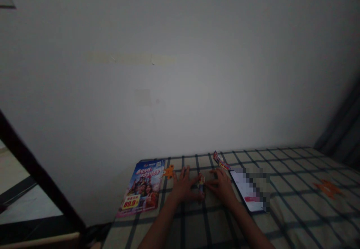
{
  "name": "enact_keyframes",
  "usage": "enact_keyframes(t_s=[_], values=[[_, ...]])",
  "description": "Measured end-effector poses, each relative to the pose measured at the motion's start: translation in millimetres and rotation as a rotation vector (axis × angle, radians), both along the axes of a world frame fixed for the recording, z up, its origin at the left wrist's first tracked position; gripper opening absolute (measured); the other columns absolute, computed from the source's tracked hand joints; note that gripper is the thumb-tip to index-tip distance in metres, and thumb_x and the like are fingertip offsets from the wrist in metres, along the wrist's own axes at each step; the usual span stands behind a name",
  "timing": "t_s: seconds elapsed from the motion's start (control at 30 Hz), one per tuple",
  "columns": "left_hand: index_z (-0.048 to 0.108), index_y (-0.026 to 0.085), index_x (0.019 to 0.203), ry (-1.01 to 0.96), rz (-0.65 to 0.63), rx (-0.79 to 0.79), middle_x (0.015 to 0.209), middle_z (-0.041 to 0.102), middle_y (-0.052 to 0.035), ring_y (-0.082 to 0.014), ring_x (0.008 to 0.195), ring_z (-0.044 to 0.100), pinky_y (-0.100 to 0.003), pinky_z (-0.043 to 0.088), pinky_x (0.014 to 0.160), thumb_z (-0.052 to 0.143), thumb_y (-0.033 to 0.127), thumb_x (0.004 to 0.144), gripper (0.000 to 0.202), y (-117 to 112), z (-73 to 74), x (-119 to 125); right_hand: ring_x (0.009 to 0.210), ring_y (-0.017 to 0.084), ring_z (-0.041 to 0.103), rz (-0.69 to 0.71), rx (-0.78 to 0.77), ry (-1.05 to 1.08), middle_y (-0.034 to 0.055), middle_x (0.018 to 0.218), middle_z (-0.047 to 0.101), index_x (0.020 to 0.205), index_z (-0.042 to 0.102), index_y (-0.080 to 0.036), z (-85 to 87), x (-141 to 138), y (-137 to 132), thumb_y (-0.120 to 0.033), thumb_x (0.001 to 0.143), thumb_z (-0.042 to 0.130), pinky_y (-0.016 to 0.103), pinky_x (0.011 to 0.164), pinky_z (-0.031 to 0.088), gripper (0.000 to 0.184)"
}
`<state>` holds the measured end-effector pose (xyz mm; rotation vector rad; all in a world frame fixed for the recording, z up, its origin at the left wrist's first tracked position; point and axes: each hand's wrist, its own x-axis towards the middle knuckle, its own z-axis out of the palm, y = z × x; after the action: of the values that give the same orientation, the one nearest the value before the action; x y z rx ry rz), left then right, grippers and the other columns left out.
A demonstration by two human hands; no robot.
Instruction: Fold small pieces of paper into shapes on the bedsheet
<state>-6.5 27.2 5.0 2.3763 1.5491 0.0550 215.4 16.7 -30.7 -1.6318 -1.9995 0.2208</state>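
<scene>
The left hand (182, 186) lies palm down on the checked bedsheet (284, 219) with its fingers spread wide, closing on nothing, and its thumb stretches right toward a small red and yellow packet (201, 182). The right hand (222, 186) rests just on the other side of that packet, its fingers pointing left at it. The view is dim and the packet small, so I cannot tell whether these fingers pinch it or only touch it. The packet sits on the sheet between the two hands, close against both. Both forearms run back toward the lower edge of the view. A second packet (221, 161) of the same colours, longer, lies on the sheet just beyond the right hand, near the wall. Just right of the right hand a phone (245, 193) lies flat with its screen lit. Just beyond the left hand's fingertips is a small orange piece (169, 171), and left of that lies a printed leaflet (144, 187) with a yellow price label, at the sheet's left edge. Well to the right, the sheet bears an orange print (327, 188). A plain pale wall (180, 72) rises behind, and a dark bar (36, 174) slants across the lower left.
</scene>
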Motion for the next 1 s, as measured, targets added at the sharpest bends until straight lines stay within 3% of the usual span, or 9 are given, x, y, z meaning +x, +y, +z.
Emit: enact_keyframes(t_s=[0.2,0.5,0.73,1.0], values=[[0.022,0.052,0.150,-0.003,-0.017,-0.020,0.168,-0.003,0.0000,-0.0418,0.151,-0.010,-0.077,-0.011,0.109,0.051,0.090,0.064,0.098,-1,3.5,-1,0.133,0.033,0.041,-0.056,0.021,-0.030,0.0055,0.129,0.061,0.091,0.080,-0.037,2.0,-2,6,-0.048,0.086,0.067,0.051,0.109,0.035,0.017],[0.023,0.055,0.149,0.002,-0.014,0.004,0.168,-0.005,0.0002,-0.0403,0.151,-0.010,-0.076,-0.011,0.110,0.053,0.091,0.062,0.098,0,-2.5,-2,0.129,0.033,0.045,-0.147,0.078,-0.077,0.0045,0.127,0.062,0.096,0.078,-0.041,0.2,-9,15,-0.045,0.089,0.065,0.051,0.107,0.036,0.016],[0.024,0.055,0.148,0.007,0.007,0.008,0.168,-0.003,0.0019,-0.0413,0.151,-0.009,-0.076,-0.010,0.110,0.056,0.090,0.061,0.099,0,-3.0,-2,0.131,0.031,0.043,-0.057,0.129,-0.031,0.0023,0.132,0.059,0.098,0.077,-0.043,-4.7,-3,16,-0.039,0.088,0.066,0.050,0.107,0.036,0.015],[0.026,0.054,0.148,-0.016,-0.009,-0.012,0.168,-0.002,0.0010,-0.0405,0.151,-0.010,-0.076,-0.011,0.110,0.057,0.088,0.061,0.099,-1,2.3,-2,0.133,0.031,0.040,0.005,0.067,0.008,0.0040,0.124,0.062,0.079,0.078,-0.034,0.9,-5,13,-0.046,0.083,0.069,0.050,0.109,0.034,0.016]])
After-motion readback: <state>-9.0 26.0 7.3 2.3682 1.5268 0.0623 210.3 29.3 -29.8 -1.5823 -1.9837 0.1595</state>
